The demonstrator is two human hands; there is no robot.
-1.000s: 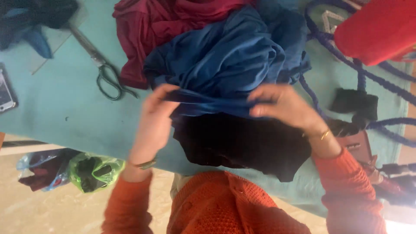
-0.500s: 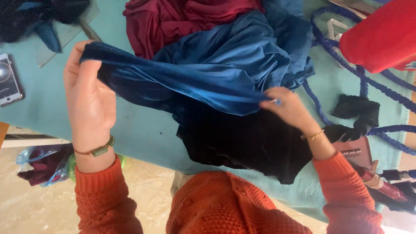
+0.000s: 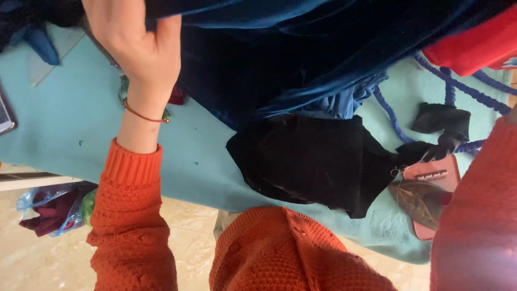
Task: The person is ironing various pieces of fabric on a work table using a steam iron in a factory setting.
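Observation:
My left hand (image 3: 137,46) is raised at the upper left, fingers closed on the edge of a dark blue velvet cloth (image 3: 280,64) that hangs spread across the top of the view. My right hand is out of view; only its orange knitted sleeve (image 3: 476,215) shows at the right edge. Under the lifted cloth a black piece of fabric (image 3: 318,161) lies flat on the light blue table (image 3: 64,134). A thin red bracelet circles my left wrist.
A red object (image 3: 474,48) sits at the upper right, with blue braided cord (image 3: 452,86) looping beside it. A small black scrap (image 3: 441,121) and a pink case (image 3: 431,186) lie at the right. A phone's corner (image 3: 4,116) shows far left. Plastic bags of cloth (image 3: 51,207) lie on the floor.
Both hands have lifted the blue cloth higher and spread it wider. The right hand has gone out of view, and the scissors and dark red fabric are now hidden.

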